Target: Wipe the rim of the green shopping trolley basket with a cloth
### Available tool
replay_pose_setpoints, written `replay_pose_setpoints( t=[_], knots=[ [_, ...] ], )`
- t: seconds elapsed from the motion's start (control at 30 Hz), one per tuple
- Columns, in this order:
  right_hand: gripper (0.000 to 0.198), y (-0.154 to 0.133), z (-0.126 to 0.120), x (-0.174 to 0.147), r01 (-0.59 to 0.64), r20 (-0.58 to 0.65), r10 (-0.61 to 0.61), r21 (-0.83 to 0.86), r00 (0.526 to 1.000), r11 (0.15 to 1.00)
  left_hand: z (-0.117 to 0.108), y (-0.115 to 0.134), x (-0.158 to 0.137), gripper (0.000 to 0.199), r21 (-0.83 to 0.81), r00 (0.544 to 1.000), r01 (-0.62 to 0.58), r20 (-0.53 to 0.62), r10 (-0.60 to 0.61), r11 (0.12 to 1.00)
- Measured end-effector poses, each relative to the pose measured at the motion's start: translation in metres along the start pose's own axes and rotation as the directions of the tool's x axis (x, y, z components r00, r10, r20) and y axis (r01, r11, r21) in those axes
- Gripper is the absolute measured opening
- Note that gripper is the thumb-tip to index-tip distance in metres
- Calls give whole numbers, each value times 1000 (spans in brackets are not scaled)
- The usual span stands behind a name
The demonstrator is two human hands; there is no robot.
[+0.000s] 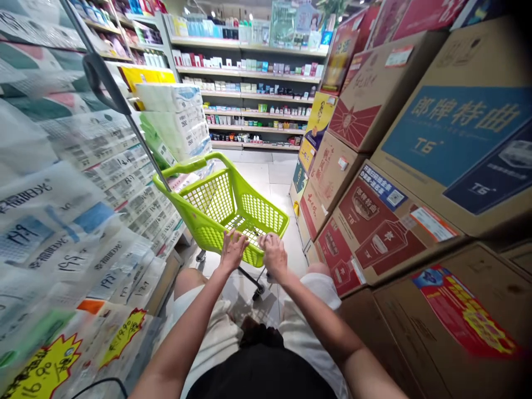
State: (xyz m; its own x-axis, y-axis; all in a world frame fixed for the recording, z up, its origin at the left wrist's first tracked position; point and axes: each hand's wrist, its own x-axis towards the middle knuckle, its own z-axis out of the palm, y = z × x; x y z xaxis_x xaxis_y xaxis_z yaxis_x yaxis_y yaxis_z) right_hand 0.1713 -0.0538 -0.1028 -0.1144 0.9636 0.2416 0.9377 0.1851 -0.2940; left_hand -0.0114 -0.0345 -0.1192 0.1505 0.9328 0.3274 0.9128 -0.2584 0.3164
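A bright green plastic shopping cart (208,235) with a lattice basket stands in the aisle just in front of my knees. My left hand (233,249) is closed over the near rim of its basket, the fingers bent inward. Beside it, my right hand (274,254) is curled round the rim near the right corner. Through the lattice, the bottom of the basket shows bare. At the cart's far left, a long grey pole (143,147) with a dark grey loop slants up past the handle (193,165). Below the basket a dark caster (258,292) shows.
Stacked wrapped paper packs (103,221) with price signs line the left side closely. Tall piles of cardboard cartons (390,221) wall the right. Shelves (249,72) of small boxed and bottled goods close the far end. Pale floor tiles (278,172) run between.
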Motion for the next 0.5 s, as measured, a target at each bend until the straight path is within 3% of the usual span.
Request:
replay_pose_setpoints(
  t=[0.13, 0.2, 0.3, 0.4, 0.5],
  knots=[
    [46, -5, 6, -6, 23, -21, -22, 12, 1000, 1000, 4, 1, 13, 36, 20, 999, -43, -22, 44, 999],
    [42, 5, 4, -4, -36, -19, 36, -12, 999, 999, -3, -12, 23, 37, 16, 998, -52, -47, 52, 999],
    [39, 10, 5, 8, -97, -45, 95, -36, 994, 995, -20, -43, 41, 34, 41, 991, 51, -127, -46, 998],
    [46, -21, 16, 24, -84, -103, 83, 0, 991, 996, -30, -64, 58, 32, 89, 995, 60, -83, -52, 994],
    [57, -63, 27, 41, -25, -106, 31, 55, 994, 998, -30, -64, 68, 35, 99, 1000, 21, -25, -19, 995]
  ],
)
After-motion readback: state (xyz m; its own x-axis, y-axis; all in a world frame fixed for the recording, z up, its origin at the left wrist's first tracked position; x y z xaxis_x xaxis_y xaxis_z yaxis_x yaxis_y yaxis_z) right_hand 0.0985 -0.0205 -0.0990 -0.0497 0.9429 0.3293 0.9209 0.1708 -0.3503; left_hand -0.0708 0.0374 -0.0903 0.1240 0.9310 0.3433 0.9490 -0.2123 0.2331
